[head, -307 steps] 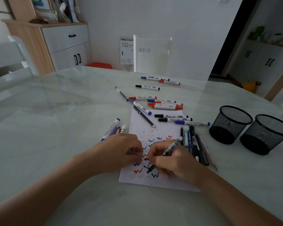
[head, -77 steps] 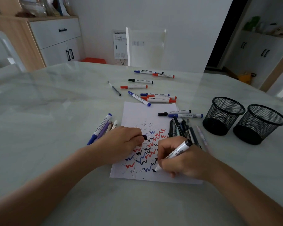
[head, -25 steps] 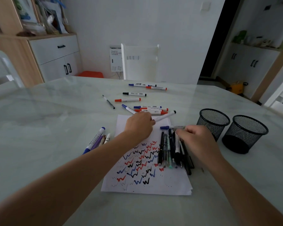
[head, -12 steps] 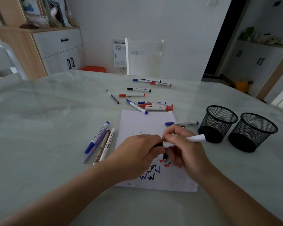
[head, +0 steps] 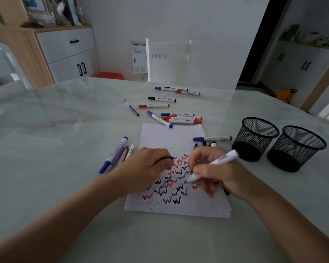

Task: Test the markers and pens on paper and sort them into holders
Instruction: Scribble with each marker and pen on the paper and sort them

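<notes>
White wall (head: pixel 179 19), wooden cabinet (head: pixel 46 52).

Right hand (head: pixel 215 171) grips white marker (head: pixel 213 166), tip on paper (head: pixel 171 137). Left hand (head: pixel 146 168) pinches black cap (head: pixel 169 158) over squiggles.

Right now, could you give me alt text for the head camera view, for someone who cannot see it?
A right hand holds a white marker tip-down on scribbled paper while the left hand pinches a black cap. Loose markers and two black mesh holders sit nearby.
</notes>
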